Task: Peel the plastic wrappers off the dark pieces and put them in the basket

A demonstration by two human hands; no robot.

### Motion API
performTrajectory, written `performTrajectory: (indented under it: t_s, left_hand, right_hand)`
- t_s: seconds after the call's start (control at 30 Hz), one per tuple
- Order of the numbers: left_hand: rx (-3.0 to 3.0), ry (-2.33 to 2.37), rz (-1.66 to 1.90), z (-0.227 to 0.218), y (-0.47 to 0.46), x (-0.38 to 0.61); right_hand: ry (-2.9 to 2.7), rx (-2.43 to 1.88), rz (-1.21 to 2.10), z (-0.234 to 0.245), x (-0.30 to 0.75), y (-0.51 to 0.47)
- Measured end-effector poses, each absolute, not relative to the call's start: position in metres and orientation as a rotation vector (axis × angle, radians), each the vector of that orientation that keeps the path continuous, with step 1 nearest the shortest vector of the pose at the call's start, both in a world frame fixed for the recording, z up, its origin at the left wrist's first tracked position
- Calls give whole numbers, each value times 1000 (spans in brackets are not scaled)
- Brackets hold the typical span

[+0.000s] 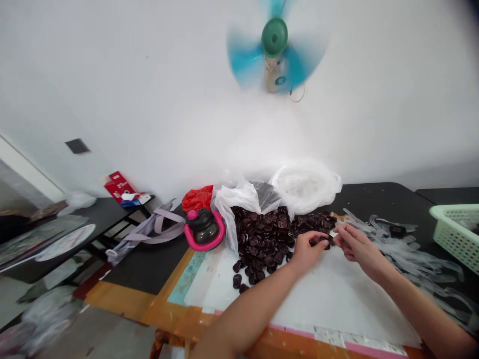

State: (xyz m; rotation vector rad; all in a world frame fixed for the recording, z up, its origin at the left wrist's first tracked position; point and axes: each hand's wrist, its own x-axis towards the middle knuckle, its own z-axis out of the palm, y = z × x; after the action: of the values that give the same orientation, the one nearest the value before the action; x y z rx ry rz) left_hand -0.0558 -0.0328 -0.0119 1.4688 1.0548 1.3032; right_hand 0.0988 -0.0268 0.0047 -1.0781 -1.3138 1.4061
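The left hand [307, 253] clenches one dark piece [322, 243], the right hand [355, 247] one white tag [333, 233].

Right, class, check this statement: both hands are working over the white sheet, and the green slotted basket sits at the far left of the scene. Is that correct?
No: the green slotted basket sits at the far right, beyond the translucent strips, as the head view shows. The left hand and right hand do work over the white sheet.

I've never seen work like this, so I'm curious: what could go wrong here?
Loose dark glossy pieces could slide off the white sheet. The spinning fan might blow the clear plastic strips toward the right hand. The left hand could knock the heaped pile.
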Motion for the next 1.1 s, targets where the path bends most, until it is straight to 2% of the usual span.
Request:
performTrajectory:
  t_s: [0.2, 0.4, 0.6, 0.93, 1.1]
  left_hand:
    - [1198, 1026, 1342, -9, -29, -60]
    - [1047, 966, 1348, -13, -24, -61]
    - [1127, 939, 1291, -15, -22, -60]
    - [1114, 986, 1373, -20, -26, -54]
    - [1161, 986, 1395, -25, -27, -52]
  right_hand:
    - [-1564, -1040, 1228, 3, 100, -24]
    - [-1541, -1054, 1260, 6, 97, -28]
    - [-1513, -1066, 1361, 14, 92, -34]
    - [-1451, -1081, 1402, 0, 92, -31]
    - [-1527, -1156, 1243, -5, 94, -31]
